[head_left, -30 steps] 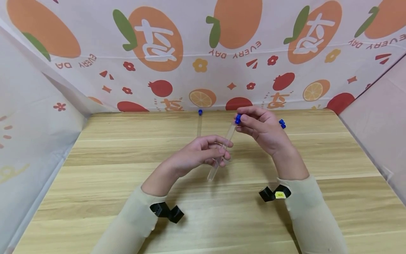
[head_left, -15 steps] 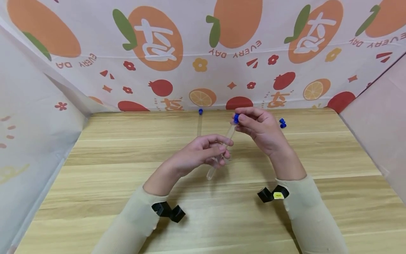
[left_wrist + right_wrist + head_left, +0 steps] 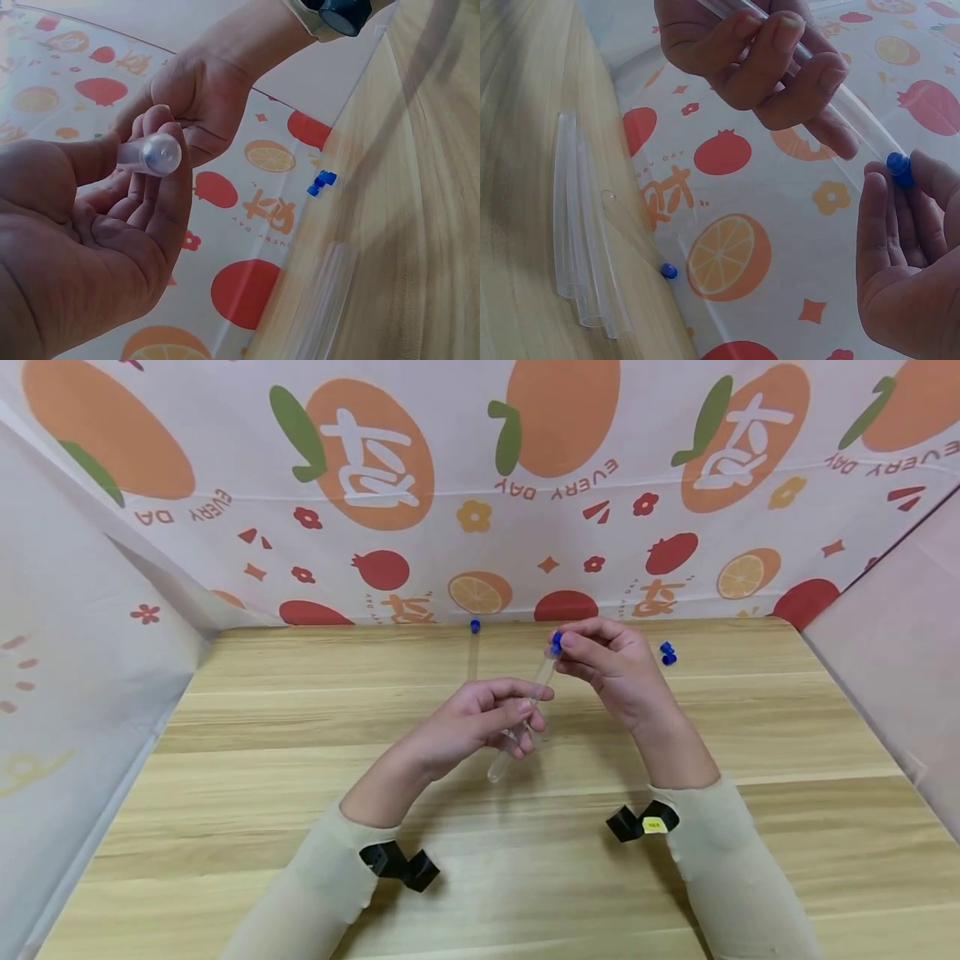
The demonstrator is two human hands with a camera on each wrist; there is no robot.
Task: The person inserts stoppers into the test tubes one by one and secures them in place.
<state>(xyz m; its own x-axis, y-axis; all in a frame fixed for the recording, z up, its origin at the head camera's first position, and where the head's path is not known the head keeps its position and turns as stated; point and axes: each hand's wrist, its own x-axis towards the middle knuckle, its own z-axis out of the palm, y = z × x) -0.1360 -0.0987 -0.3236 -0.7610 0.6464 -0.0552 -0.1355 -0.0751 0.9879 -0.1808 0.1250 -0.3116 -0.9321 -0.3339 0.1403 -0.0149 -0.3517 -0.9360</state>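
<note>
Tube point(image 3: 866, 122) gripped by left fingers point(image 3: 750, 75); right fingers point(image 3: 873, 214) pinch blue cap point(image 3: 900, 170) at its end, hidden from left wrist.

White fruit-print cloth point(image 3: 480, 547) hung behind pale wood-grain tabletop point(image 3: 525, 877) | slim clear blue-capped tube point(image 3: 473, 656) lay near its back edge | small blue caps point(image 3: 668, 653) sat right of that | I saw long clear tubes point(image 3: 574, 217) side by side | slender clear tube point(image 3: 544, 671) slanted between left hand point(image 3: 487, 720) and right hand point(image 3: 618, 670)

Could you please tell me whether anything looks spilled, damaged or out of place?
Nothing stands out: the left hand holds a tube, the right hand pinches the cap at the tube's end, and no spill or damage shows.
</note>
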